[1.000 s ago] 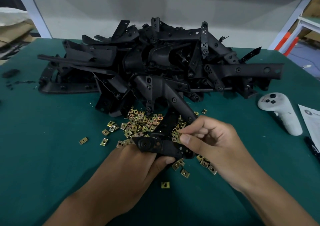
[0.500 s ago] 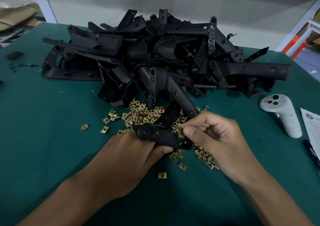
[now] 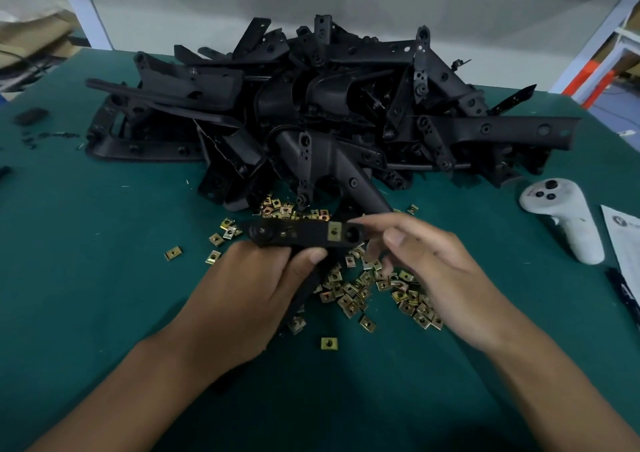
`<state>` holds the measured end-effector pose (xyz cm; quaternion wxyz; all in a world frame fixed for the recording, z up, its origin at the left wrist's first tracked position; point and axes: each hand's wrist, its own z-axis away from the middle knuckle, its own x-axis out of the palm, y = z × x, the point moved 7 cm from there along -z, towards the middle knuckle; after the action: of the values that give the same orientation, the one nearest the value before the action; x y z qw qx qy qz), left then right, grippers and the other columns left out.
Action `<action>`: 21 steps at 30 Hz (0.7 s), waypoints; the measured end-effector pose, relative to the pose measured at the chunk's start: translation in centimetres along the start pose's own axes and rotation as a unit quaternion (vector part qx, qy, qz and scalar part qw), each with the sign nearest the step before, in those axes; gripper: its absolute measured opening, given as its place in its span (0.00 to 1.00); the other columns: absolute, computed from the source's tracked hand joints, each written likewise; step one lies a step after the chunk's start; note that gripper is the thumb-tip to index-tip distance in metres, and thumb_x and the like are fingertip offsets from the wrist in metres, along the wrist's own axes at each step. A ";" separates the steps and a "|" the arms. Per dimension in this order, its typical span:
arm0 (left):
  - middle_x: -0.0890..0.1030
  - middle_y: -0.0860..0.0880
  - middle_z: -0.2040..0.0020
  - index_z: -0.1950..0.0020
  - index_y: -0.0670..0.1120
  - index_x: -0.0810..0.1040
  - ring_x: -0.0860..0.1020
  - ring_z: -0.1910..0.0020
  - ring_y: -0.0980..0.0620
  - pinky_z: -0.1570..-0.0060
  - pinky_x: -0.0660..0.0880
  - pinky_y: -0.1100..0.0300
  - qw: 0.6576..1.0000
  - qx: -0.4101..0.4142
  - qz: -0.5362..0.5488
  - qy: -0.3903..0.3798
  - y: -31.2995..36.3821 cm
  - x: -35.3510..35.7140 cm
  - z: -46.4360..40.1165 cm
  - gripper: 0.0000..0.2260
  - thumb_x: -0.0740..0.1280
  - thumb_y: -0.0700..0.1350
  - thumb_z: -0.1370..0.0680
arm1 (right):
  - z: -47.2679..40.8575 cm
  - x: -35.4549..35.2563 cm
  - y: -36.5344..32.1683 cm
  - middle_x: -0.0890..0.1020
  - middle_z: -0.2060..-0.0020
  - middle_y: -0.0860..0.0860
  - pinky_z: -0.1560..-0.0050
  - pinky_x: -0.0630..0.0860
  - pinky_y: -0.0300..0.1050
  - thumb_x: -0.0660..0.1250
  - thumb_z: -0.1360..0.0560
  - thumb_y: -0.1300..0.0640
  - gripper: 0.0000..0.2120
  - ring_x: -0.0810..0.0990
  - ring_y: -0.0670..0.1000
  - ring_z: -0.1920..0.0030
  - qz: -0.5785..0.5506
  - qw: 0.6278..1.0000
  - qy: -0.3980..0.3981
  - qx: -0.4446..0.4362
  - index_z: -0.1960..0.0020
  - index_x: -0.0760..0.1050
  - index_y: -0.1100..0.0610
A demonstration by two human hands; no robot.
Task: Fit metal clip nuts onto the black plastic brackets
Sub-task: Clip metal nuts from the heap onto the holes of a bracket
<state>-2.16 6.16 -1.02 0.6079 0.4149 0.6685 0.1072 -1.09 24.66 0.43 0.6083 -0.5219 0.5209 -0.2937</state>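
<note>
My left hand [image 3: 242, 296] grips a black plastic bracket [image 3: 304, 234] from below, thumb on its near edge. A brass clip nut [image 3: 334, 231] sits fitted on the bracket's right end. My right hand [image 3: 440, 271] hovers just right of that end, fingers loosely spread, holding nothing. Several loose clip nuts [image 3: 363, 289] lie scattered on the green table under and between both hands. A big heap of black brackets [image 3: 329, 112] is piled behind.
A white handheld controller [image 3: 564, 216] lies at the right, with a printed sheet [image 3: 623, 244] beside it. Small black bits [image 3: 29, 116] lie at the far left. The green table [image 3: 86, 278] stretches to the left and front.
My right hand let go of the clip nut, now seated on the bracket, and opened. My left hand turned the bracket flat, showing the fitted nut.
</note>
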 end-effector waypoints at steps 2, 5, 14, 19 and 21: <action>0.75 0.57 0.65 0.58 0.57 0.74 0.75 0.63 0.54 0.64 0.72 0.57 0.999 -0.001 -0.001 0.038 -0.4 -0.4 0.0 0.23 0.47 0.67 0.20 | 0.0 0.1 0.5 0.82 0.53 0.37 0.52 0.75 0.34 0.63 0.18 0.48 0.09 0.80 0.43 0.50 0.090 0.996 0.009 0.006 0.40 0.78 0.39; 0.77 0.59 0.61 0.61 0.57 0.71 0.76 0.63 0.56 0.68 0.69 0.66 0.996 -0.018 0.031 0.082 -0.9 -0.6 0.2 0.20 0.49 0.66 0.19 | 0.1 0.9 0.9 0.79 0.49 0.34 0.55 0.72 0.33 0.70 0.25 0.39 0.13 0.77 0.45 0.47 0.286 0.957 -0.041 -0.010 0.42 0.75 0.38; 0.77 0.65 0.59 0.49 0.57 0.75 0.77 0.60 0.61 0.63 0.70 0.67 0.995 -0.010 0.060 0.085 -0.4 -0.6 0.3 0.21 0.48 0.67 0.19 | 0.2 1.5 1.5 0.76 0.53 0.35 0.49 0.69 0.34 0.67 0.24 0.39 0.14 0.71 0.39 0.45 0.390 0.916 -0.083 -0.051 0.41 0.79 0.41; 0.77 0.59 0.61 0.48 0.55 0.78 0.77 0.60 0.58 0.64 0.72 0.58 0.996 -0.025 0.065 0.063 -0.6 0.1 0.4 0.28 0.46 0.72 0.22 | 0.0 0.9 1.2 0.76 0.53 0.35 0.54 0.74 0.36 0.70 0.22 0.49 0.08 0.77 0.40 0.49 0.362 0.930 -0.040 -0.050 0.43 0.79 0.43; 0.77 0.61 0.58 0.47 0.56 0.77 0.77 0.59 0.58 0.63 0.72 0.61 0.996 -0.013 0.072 0.059 -0.3 0.1 0.4 0.27 0.46 0.72 0.21 | -0.2 0.0 0.6 0.80 0.56 0.38 0.55 0.74 0.32 0.73 0.23 0.54 0.08 0.80 0.41 0.52 0.310 0.949 0.020 -0.060 0.46 0.80 0.45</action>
<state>-1.90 5.86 -1.42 0.5638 0.4470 0.6698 0.1836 -1.39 24.80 -0.15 0.6262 -0.3638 0.6861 -0.0693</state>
